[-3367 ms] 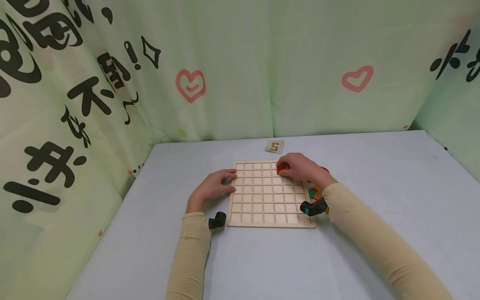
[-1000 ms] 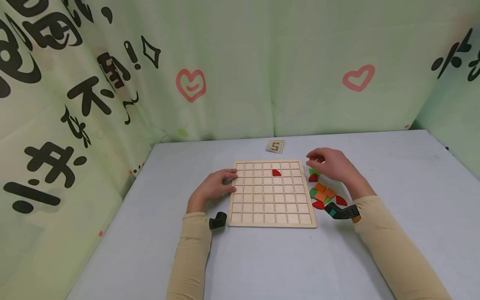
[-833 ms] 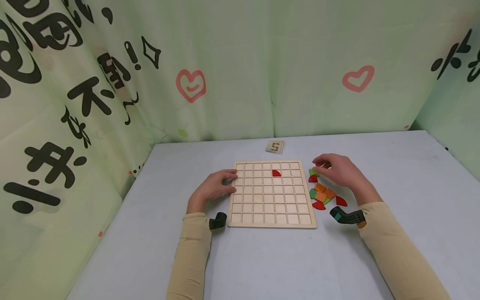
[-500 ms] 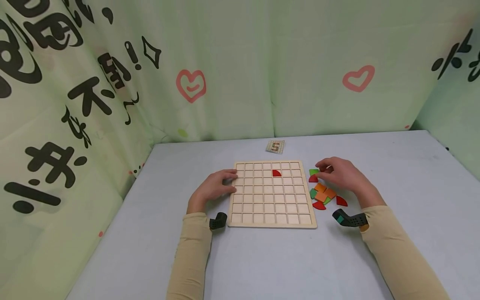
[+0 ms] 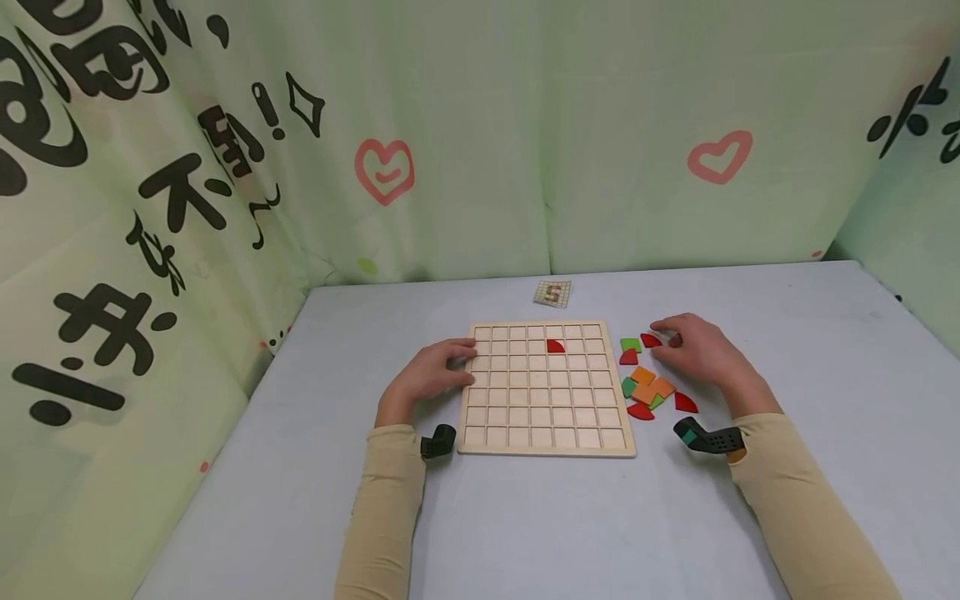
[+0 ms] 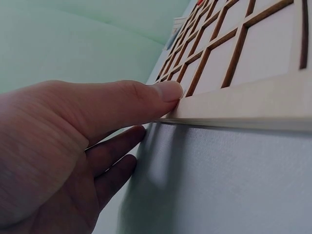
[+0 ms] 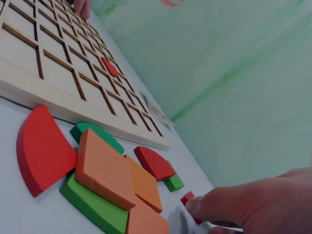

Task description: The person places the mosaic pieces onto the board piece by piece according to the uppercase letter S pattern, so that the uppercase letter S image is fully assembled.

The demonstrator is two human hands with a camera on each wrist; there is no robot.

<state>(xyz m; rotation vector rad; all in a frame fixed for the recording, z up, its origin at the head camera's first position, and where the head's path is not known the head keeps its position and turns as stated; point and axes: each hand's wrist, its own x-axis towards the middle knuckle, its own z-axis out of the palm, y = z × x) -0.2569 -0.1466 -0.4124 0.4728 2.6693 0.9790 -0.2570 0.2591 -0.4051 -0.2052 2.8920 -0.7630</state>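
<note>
A light wooden grid board lies on the table, a red quarter-circle piece in one of its upper cells. My left hand rests at the board's left edge; in the left wrist view its straight thumb lies on the rim. Right of the board, my right hand pinches another red quarter-circle piece beside a small green piece. The right wrist view shows the thumb against this red piece, the other fingers mostly hidden.
By the board's right edge lies a loose pile of orange square pieces, green pieces and red quarter-circles. A small pattern card lies behind the board. Green curtains enclose the table.
My right hand placed one red piece on the board, then moved right to the loose pieces. It now pinches a red quarter-circle there, drawn slightly right. The left hand stays put.
</note>
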